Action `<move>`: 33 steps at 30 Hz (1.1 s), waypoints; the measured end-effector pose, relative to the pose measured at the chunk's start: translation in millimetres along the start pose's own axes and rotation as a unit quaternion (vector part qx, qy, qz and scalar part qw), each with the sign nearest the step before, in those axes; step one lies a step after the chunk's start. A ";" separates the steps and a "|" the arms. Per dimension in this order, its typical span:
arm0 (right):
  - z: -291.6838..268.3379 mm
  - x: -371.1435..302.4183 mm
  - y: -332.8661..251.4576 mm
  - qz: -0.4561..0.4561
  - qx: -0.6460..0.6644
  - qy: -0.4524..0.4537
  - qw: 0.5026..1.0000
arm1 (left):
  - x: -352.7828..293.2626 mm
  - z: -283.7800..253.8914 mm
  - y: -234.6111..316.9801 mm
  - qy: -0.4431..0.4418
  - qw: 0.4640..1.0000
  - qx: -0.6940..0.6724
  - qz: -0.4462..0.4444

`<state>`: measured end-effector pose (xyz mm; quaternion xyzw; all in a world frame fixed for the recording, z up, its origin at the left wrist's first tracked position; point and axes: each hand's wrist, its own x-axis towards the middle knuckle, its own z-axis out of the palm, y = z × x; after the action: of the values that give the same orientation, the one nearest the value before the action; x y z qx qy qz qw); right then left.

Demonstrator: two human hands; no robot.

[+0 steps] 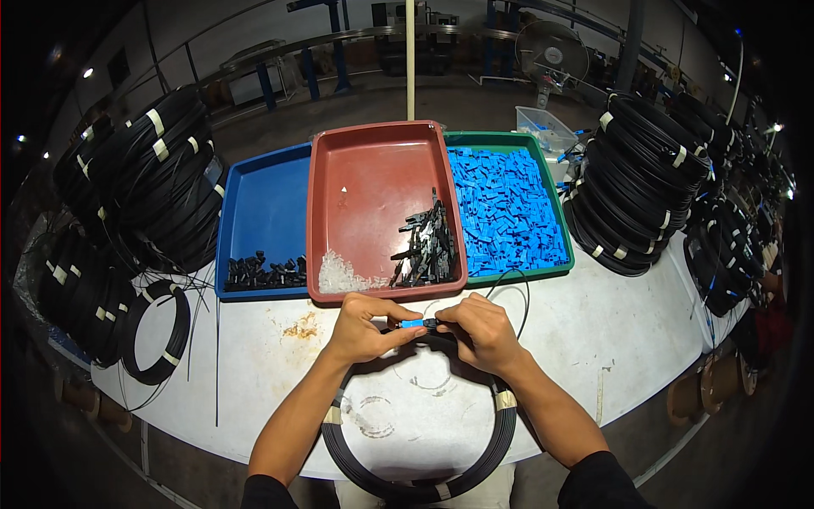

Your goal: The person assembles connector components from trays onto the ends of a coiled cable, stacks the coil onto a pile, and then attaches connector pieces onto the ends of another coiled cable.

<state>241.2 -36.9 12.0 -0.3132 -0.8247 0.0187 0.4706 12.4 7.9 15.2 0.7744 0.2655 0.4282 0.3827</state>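
Between my hands is a small blue fibre connector (412, 323) joined end to end with a black piece (431, 324). My left hand (360, 329) pinches the blue connector between thumb and fingers. My right hand (482, 329) is closed on the black piece, its fingertips partly covering it. A thin black cable (526, 297) loops up beside my right hand. Below both hands, a coil of black cable (502, 433) bound with tape lies on the white table (254, 373), reaching past its front edge.
A red tray (373, 182) with black parts and clear pieces overlaps a blue tray (271, 199) holding black parts and a green tray (570, 254) full of blue connectors (509, 212). Cable coils are stacked left (170, 187) and right (636, 187). A clear bin (547, 127) stands behind.
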 end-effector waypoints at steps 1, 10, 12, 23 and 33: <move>0.4 0.5 0.0 -0.001 -0.001 -0.002 1.000 | 0.4 0.1 -0.2 0.001 1.000 -0.001 0.001; 3.5 0.6 -7.4 0.008 -0.004 0.027 1.000 | 2.0 -1.6 3.1 -0.021 1.000 0.000 0.015; 5.0 0.3 -8.4 0.025 0.006 0.043 0.999 | 1.9 -1.7 2.3 -0.031 0.999 0.016 0.027; 9.8 -0.7 -10.3 0.052 0.029 0.063 0.996 | 0.0 1.7 4.3 -0.027 0.999 -0.034 -0.002; 8.6 -0.4 -8.6 0.082 0.067 0.022 0.994 | -1.1 5.0 1.6 -0.044 0.997 -0.054 -0.033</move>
<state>230.2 -41.7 9.7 -0.3479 -0.7823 0.1059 0.5057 16.3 4.3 14.3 0.7616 0.2502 0.3941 0.4495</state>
